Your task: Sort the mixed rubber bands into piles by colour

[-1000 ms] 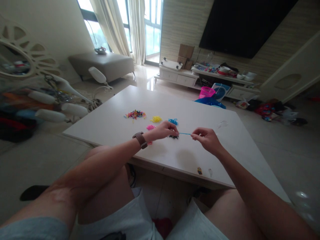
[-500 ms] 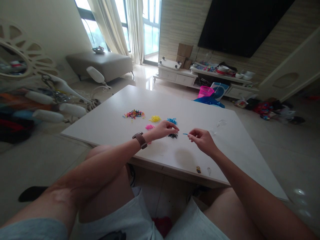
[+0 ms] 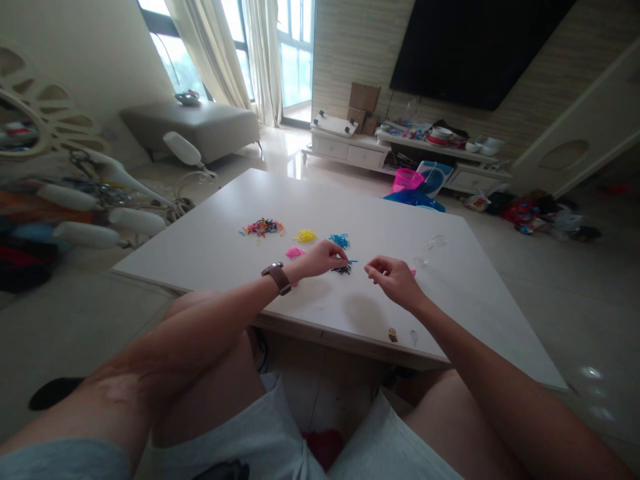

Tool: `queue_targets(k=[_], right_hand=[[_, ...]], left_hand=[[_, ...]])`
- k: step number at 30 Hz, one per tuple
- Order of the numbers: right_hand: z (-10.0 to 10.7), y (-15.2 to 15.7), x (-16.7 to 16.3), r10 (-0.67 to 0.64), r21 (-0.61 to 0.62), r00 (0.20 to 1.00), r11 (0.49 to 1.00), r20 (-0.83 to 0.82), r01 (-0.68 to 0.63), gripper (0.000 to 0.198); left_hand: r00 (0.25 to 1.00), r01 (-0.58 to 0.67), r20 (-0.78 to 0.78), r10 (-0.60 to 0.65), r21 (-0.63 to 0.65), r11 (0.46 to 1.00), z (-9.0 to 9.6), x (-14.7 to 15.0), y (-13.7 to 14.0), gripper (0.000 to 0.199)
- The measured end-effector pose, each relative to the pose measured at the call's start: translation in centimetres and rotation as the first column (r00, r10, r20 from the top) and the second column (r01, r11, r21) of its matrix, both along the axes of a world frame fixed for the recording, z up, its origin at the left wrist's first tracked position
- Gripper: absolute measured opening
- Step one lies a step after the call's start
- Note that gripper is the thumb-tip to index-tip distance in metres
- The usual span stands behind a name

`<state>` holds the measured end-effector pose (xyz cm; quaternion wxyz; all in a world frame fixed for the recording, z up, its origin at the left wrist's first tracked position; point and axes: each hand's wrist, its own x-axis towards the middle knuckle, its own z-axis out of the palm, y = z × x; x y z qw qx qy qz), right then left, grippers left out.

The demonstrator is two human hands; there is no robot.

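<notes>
My left hand, with a brown-strapped watch on its wrist, pinches a small blue rubber band that juts out to the right. It hovers over a pile of black bands. To the right, my right hand has thumb and forefinger drawn together; whether anything is between them is too small to see. Around the left hand lie piles of blue bands, yellow bands and pink bands. A mixed-colour pile is farther left.
The white table also carries a small yellow figure charm and a clear piece near its front edge. Clear items lie at the right, with something pink partly behind my right hand. A pink basket stands beyond the table.
The blue rubber band has passed from my right hand to my left. The view has shifted slightly, moving the whole scene a little left in the picture.
</notes>
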<state>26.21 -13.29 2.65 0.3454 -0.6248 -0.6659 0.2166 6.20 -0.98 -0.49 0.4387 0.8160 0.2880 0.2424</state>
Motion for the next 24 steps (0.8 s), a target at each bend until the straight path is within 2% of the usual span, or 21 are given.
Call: queue_targets(k=[4,10,15,19,24], right_hand=[[-0.2,0.0,0.2,-0.001,-0.006,1.0,1.0,0.018,0.001,0.023],[-0.2,-0.2,0.2,0.009,-0.03,0.999,1.0,0.041,-0.007,0.023],[-0.2,-0.1,0.1,0.005,-0.037,0.999,0.999,0.053,-0.003,0.022],[-0.2,0.0,0.1,0.015,-0.043,0.998,0.999,0.061,-0.013,0.023],[-0.2,0.1,-0.1,0.024,-0.057,0.997,0.998,0.073,-0.02,0.023]], left_hand=[[0.97,-0.194,-0.137,0.203,0.074,0.978,-0.7,-0.8,2.4,0.017],[0.899,-0.358,-0.239,0.367,0.083,0.93,-2.8,-0.8,5.5,0.013],[0.871,-0.433,-0.243,0.426,0.027,0.901,-4.2,0.7,7.1,0.01],[0.858,-0.491,-0.193,0.475,-0.039,0.87,-4.3,1.5,7.8,0.016],[0.901,-0.433,-0.116,0.418,-0.237,0.869,-3.6,1.0,8.4,0.025]])
